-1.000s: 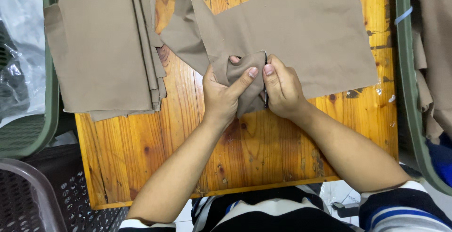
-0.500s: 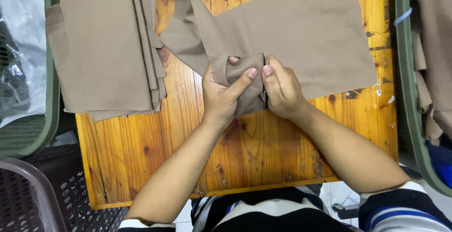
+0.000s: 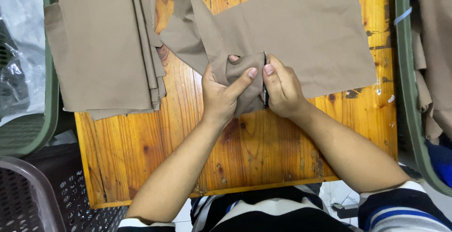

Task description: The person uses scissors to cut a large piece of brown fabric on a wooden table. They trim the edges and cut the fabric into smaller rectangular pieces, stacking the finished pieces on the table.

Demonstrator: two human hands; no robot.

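A large piece of tan fabric [image 3: 301, 34] lies spread across the far half of the wooden table [image 3: 263, 147]. My left hand [image 3: 221, 93] pinches a folded flap of this fabric near its front edge, thumb pressed on top. My right hand [image 3: 282, 88] meets it from the right and grips the same fold, with a thin dark tool [image 3: 265, 95] held against the cloth between the two hands. What kind of tool it is cannot be made out.
A stack of several tan fabric pieces [image 3: 103, 48] sits at the table's left end. A green chair [image 3: 28, 128] and a dark plastic basket [image 3: 33, 199] stand on the left. More tan cloth [image 3: 431, 62] hangs in a green frame on the right.
Both hands stay on the fold; the fingers have shifted only slightly. The fabric and stack lie as before.
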